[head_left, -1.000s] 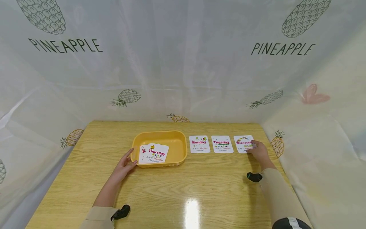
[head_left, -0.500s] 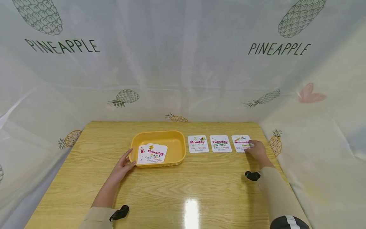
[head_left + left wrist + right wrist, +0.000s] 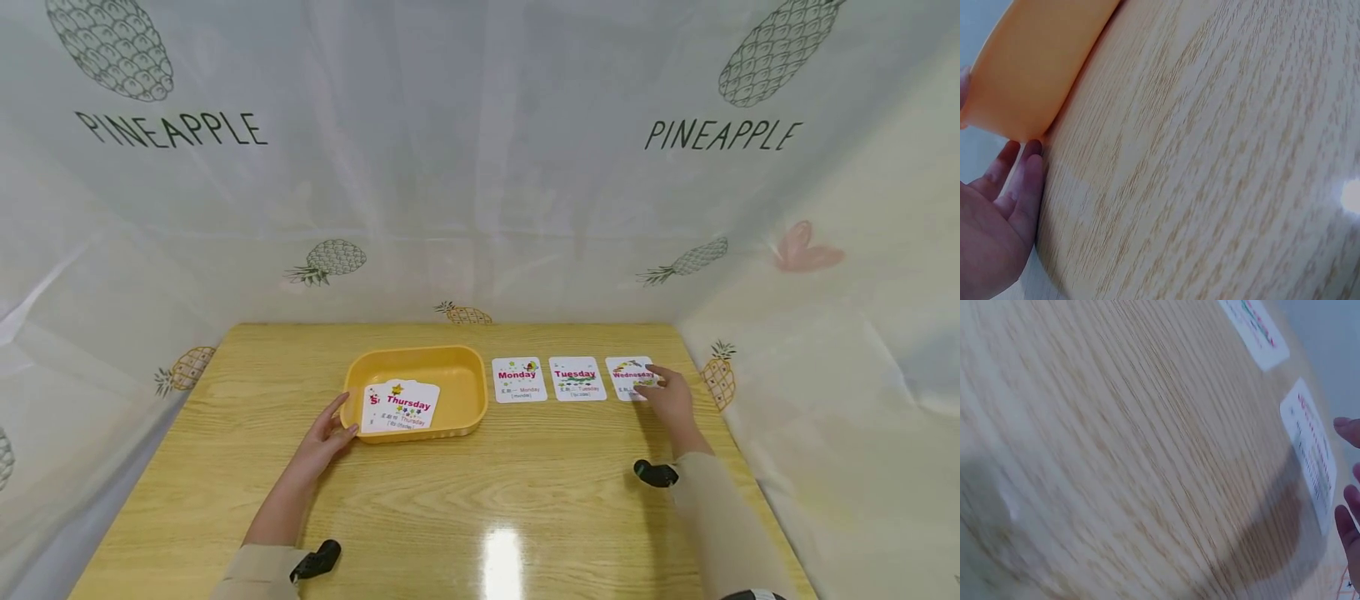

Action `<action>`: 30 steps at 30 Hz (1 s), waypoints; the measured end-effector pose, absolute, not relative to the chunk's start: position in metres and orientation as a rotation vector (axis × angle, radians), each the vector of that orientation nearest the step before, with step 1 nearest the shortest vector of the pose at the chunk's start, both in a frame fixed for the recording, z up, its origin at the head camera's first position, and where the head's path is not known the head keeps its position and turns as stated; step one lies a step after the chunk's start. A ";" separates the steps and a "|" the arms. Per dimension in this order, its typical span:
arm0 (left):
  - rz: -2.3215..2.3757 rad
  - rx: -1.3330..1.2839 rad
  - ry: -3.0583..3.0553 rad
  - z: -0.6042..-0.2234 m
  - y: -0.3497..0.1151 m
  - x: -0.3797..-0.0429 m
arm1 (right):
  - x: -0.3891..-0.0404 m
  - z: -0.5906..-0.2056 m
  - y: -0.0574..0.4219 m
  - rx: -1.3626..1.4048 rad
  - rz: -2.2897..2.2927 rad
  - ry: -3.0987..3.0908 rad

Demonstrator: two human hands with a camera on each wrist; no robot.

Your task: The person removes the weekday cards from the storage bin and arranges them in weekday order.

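Observation:
My left hand (image 3: 324, 440) is at the near left corner of the yellow plastic tray (image 3: 461, 392), thumb at the front rim and fingers along the left side. Its fingertips meet the tray wall (image 3: 1035, 75) in the left wrist view. Inside the tray lies a Thursday card (image 3: 408, 408), partly covering another card that shows an S. To the right, my right hand (image 3: 672, 406) is over the right edge of the Wednesday card (image 3: 624, 385). The fingers are spread, with visible gaps between them, beside the card (image 3: 1310, 456) in the right wrist view.
A Monday card (image 3: 520, 380) and a Tuesday card (image 3: 577, 380) lie in a row left of the Wednesday card. All rest on a wooden table (image 3: 420, 500). White curtains (image 3: 420, 167) printed with pineapples hang behind and at both sides.
My right hand has shifted slightly left and its fingers have parted at the Wednesday card, which stays in the row. My left hand remains on the tray. The head view has shifted slightly.

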State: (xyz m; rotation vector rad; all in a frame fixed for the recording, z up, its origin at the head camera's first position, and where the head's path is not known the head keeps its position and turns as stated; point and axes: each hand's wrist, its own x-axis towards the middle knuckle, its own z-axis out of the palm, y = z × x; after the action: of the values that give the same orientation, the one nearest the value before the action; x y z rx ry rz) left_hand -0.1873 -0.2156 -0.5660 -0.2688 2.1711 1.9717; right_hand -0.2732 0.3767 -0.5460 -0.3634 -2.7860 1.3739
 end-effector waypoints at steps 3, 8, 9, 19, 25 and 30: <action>1.973 -0.266 2.173 -0.566 -0.216 -0.187 | -0.271 -0.543 0.369 -0.317 1.428 -2.777; 1.983 -0.255 2.172 -0.565 -0.216 -0.187 | -0.269 -0.541 0.357 -0.224 1.525 -2.762; 1.984 -0.252 2.174 -0.565 -0.216 -0.187 | -0.268 -0.540 0.355 -0.204 1.531 -2.761; 1.987 -0.248 2.170 -0.565 -0.215 -0.187 | -0.264 -0.532 0.326 -0.057 1.602 -2.716; 1.988 -0.266 2.170 -0.566 -0.214 -0.187 | -0.262 -0.524 0.297 -0.018 1.683 -2.725; 1.989 -0.275 2.177 -0.567 -0.216 -0.187 | -0.260 -0.513 0.269 0.067 1.744 -2.723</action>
State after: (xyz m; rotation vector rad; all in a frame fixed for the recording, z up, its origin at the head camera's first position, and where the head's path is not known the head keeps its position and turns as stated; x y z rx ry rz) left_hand -0.1870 -0.2158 -0.5665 -0.2755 2.1772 1.9888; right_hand -0.2603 0.2688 -0.5134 0.0670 -2.7226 1.7438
